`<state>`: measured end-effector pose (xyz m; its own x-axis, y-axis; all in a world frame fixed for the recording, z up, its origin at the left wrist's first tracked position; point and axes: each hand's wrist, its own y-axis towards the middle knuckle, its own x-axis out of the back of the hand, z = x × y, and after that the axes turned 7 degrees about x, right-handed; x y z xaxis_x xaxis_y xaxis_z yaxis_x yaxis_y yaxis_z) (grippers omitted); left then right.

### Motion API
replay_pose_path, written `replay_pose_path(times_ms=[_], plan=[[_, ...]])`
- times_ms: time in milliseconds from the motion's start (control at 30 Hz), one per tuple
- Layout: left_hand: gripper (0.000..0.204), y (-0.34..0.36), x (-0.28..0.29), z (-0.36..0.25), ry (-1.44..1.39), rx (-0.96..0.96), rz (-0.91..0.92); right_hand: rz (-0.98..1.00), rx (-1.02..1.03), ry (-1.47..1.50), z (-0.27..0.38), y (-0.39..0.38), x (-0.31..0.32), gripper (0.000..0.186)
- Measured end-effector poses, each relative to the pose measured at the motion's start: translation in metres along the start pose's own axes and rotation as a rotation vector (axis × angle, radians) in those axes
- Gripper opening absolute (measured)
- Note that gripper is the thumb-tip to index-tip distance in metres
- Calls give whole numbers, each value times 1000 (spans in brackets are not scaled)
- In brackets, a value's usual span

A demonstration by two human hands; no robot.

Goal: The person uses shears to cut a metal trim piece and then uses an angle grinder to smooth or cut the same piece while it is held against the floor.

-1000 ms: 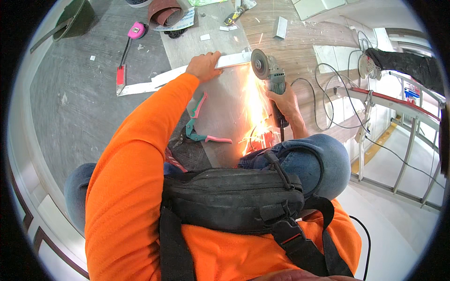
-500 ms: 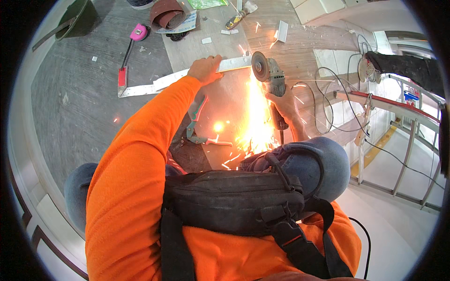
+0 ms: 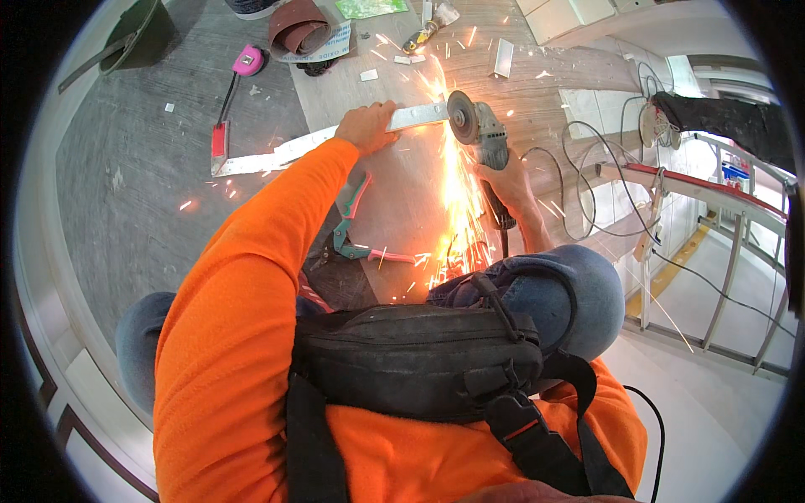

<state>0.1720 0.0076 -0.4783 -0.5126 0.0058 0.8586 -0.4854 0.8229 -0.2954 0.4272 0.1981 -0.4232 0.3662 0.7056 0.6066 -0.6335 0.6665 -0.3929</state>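
Observation:
My left hand (image 3: 366,127) presses down on a long pale metal strip (image 3: 277,152) lying across the floor. My right hand (image 3: 505,178) grips the body of an angle grinder (image 3: 480,132), whose disc (image 3: 460,117) meets the strip's right end. A bright stream of sparks (image 3: 457,210) shoots back toward my knees. My orange sleeve (image 3: 251,277) runs up the left arm, and a black bag (image 3: 411,360) hangs on my chest.
Tin snips with pink and teal handles (image 3: 352,230) lie under my left arm. A pink tape measure (image 3: 248,60), a red-ended tool (image 3: 219,138), sandpaper rolls (image 3: 295,25) and metal offcuts (image 3: 503,57) lie ahead. Cables (image 3: 587,180) and a railing (image 3: 721,201) are on the right.
The spark stream has lengthened and now also sprays forward past the disc. Both hands stay on the strip and grinder in nearly the same place.

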Motion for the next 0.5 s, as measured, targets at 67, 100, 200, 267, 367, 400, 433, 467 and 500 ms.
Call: replay_pose_path(times_ms=[67, 100, 200, 267, 367, 400, 433, 467, 500], plan=[[51, 0, 1, -1, -4, -2, -4, -13, 49, -6, -3, 3, -1, 60], [51, 0, 1, -2, -8, 3, 5, -20, 72, -10, -5, 4, 0, 61], [51, 0, 0, -1, -1, 13, 16, -18, 41, 11, 2, 2, -1, 62], [50, 0, -1, 0, 21, 6, 2, -15, 65, 26, 2, 4, -2, 62], [50, 0, -1, 1, -4, 3, -8, -27, 79, 57, 3, 4, -3, 62], [50, 0, -1, 1, -1, 7, 7, -33, 80, 69, 3, 3, -3, 62], [51, 1, 0, 0, 2, 11, 22, -38, 80, 81, 4, 2, -4, 62], [51, 1, 0, 0, 5, 15, 35, -45, 82, 93, 4, 2, -5, 62], [51, 1, 0, 0, 6, 15, 21, -51, 84, 105, 5, 2, -5, 62]])
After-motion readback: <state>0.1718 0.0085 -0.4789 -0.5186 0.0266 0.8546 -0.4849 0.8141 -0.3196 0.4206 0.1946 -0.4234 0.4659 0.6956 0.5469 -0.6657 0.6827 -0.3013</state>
